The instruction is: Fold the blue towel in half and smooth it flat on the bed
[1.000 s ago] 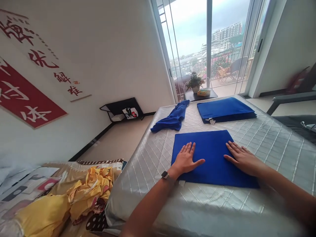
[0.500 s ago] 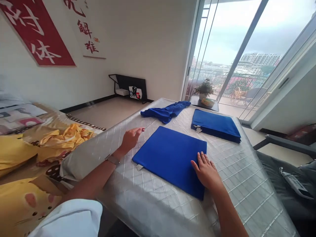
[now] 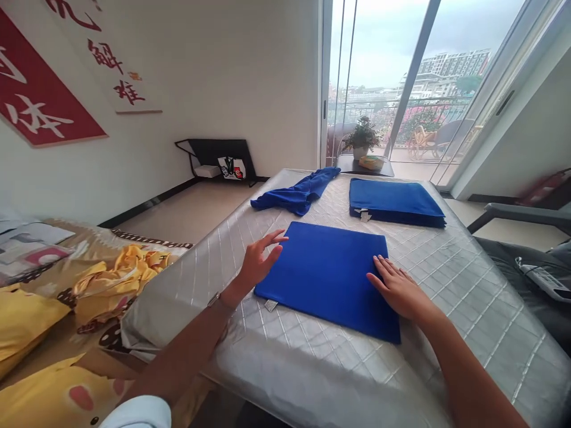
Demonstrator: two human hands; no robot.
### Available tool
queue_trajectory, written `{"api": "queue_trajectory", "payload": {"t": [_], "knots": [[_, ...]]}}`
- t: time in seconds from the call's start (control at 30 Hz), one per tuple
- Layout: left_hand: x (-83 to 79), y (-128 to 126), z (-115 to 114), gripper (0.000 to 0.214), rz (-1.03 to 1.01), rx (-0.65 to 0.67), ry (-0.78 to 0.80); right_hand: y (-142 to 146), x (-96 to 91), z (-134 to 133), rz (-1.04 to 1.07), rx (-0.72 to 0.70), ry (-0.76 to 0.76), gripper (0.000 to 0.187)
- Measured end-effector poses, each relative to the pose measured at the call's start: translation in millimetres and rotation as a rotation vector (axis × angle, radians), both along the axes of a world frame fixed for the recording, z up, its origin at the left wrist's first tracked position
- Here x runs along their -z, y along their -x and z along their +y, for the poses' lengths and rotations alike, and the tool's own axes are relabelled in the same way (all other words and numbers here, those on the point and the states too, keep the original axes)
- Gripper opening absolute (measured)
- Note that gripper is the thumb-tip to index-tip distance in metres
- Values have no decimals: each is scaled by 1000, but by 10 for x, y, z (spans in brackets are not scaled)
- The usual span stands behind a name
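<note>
A folded blue cloth (image 3: 328, 273) lies flat on the silver quilted surface (image 3: 450, 267) in front of me. My right hand (image 3: 397, 288) rests palm down on its right edge, fingers stretched out. My left hand (image 3: 259, 258) hovers at the cloth's left edge with fingers spread, holding nothing; a watch sits on that wrist. Further back, a stack of folded blue cloths (image 3: 395, 202) lies on the right and a crumpled blue cloth (image 3: 297, 193) on the left.
Yellow bedding (image 3: 120, 273) lies to the left below the surface. A black shelf (image 3: 218, 157) stands against the far wall. A potted plant (image 3: 361, 139) sits by the glass balcony doors. A grey chair (image 3: 517, 217) with a remote (image 3: 542, 279) is at right.
My left hand lifted off the cloth to its left edge, and my right hand slid to the right edge. The camera view has swung left and back.
</note>
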State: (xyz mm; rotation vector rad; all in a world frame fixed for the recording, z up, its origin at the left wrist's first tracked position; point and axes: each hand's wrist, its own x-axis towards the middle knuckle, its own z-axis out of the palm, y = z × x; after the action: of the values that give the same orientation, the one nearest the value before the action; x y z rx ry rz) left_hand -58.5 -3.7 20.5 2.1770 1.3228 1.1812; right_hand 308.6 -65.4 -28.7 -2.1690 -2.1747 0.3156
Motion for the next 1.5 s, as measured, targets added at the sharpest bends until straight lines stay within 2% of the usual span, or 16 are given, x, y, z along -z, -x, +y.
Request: {"api": "queue_trajectory", "payload": {"t": [0.17,0.27,0.47,0.57,0.63,0.73,0.8,0.9,1.0,1.1,1.17,1.3,1.5], "knots": [[61,5,58,66,-66,55,37,-52,58,28,35,32,-65,73],[153,-47,140,67,-12,44,78,3,29,40,35,79,-110,71],[515,-106,410,88,424,-137,155,238,-271,154,-90,193,-165,64],[638,-112,520,93,570,-127,191,305,-370,314,-128,210,-183,56],[636,-194,577,90,596,-100,173,313,-350,452,-110,221,-189,55],[532,-559,644,82,627,12,180,301,-216,641,-72,235,-157,60],[442,-972,668,80,646,87,181,290,-110,718,-61,247,-127,63],[357,-1705,658,72,577,137,71,264,-2,742,-65,237,-131,64],[370,-2302,608,61,496,202,-24,220,42,706,-101,181,-141,60],[449,-2565,573,52,470,239,-47,181,61,678,-113,168,-144,62],[502,-2575,580,50,483,248,-44,171,67,677,-107,173,-154,62],[553,-2432,637,58,524,271,-2,191,53,690,-96,161,-151,60],[563,-2007,744,74,622,231,51,222,21,718,-65,225,-157,60]]}}
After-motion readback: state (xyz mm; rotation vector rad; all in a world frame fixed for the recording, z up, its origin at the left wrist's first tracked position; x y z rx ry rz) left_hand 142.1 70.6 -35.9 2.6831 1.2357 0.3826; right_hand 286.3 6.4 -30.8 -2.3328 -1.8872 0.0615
